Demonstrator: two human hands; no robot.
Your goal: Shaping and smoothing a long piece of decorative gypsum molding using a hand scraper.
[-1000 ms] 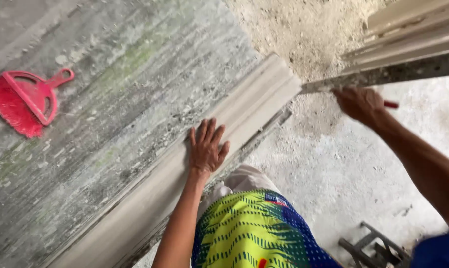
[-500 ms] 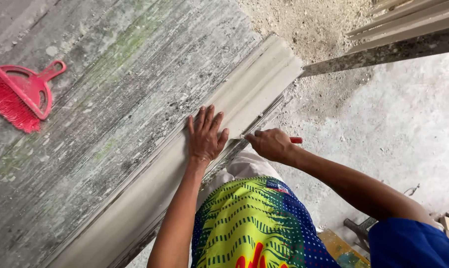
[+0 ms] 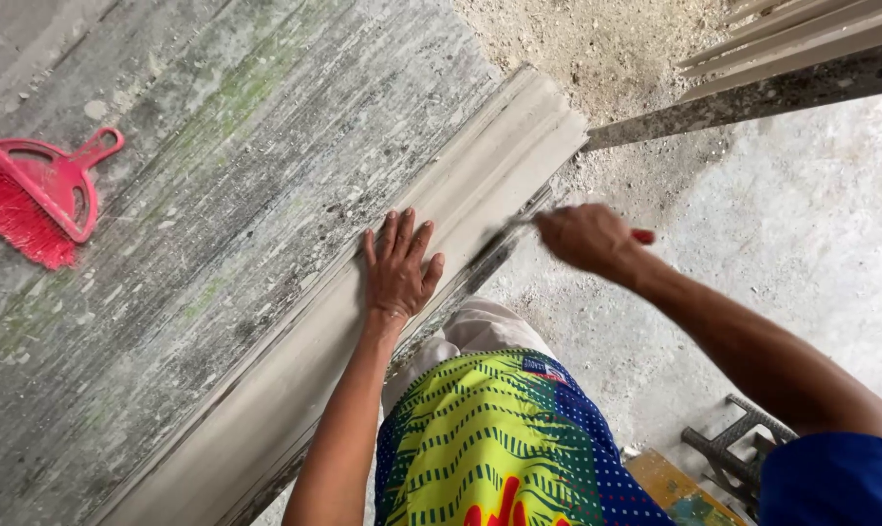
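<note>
Dusty concrete floor (image 3: pixel 801 244); streaked grey worktable (image 3: pixel 217 195).

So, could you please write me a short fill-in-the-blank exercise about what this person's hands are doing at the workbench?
1. The left hand lies flat, fingers spread, on the long grey ____ moulding.
2. The right hand grips a thin tool with a ____ handle at the moulding's edge.
3. The pink hand brush lies on the bench to the ____ of the left hand.

Missing words: plaster; red; left
</note>
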